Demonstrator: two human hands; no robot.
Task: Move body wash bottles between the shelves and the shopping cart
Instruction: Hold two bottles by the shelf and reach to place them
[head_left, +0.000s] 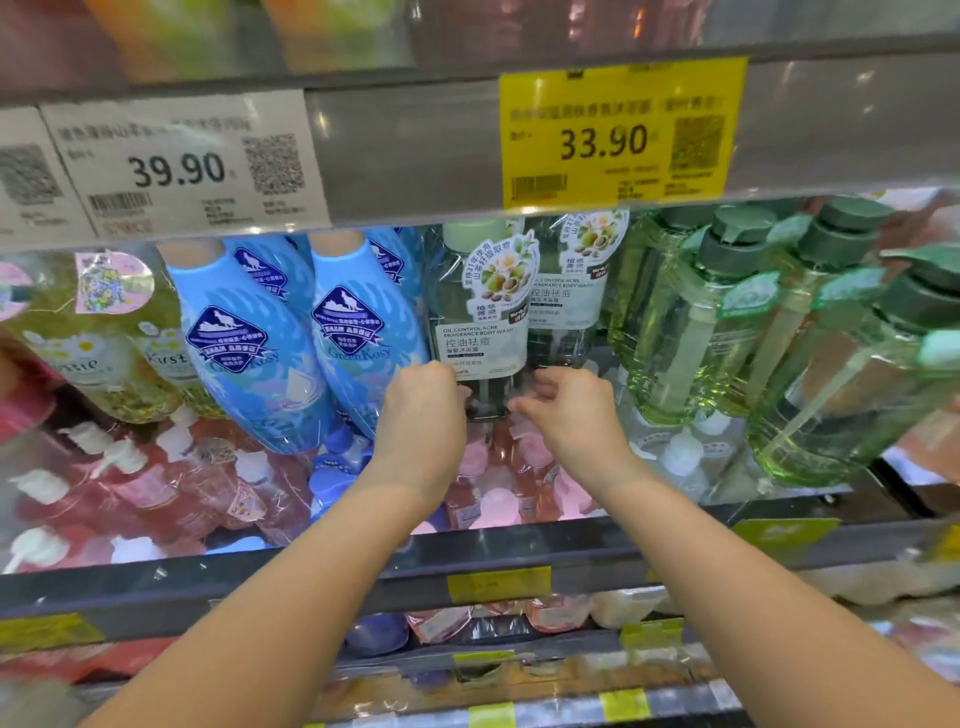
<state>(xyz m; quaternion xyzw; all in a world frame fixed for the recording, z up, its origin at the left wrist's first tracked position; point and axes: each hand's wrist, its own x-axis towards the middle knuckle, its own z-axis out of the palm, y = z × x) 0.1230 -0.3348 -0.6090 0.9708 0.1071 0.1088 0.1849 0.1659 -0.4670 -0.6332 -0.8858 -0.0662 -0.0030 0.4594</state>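
Both hands, left hand (423, 410) and right hand (566, 415), grasp the clear, white-labelled body wash bottle (480, 332) beside the blue bottles (363, 332); a careless pull may topple those.

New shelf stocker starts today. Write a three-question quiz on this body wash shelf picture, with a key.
1. True or false: both hands are at the base of the clear oil control bottle.
2. Which price is printed on the yellow tag? A 39.90, B 33.90, C 29.90
3. Fill in: the bottles directly left of the clear oil control bottle are coloured ____.

Key
1. True: the left hand and the right hand sit on either side of its lower end.
2. B; 39.90 is on the white tag.
3. Blue: the blue bottles.
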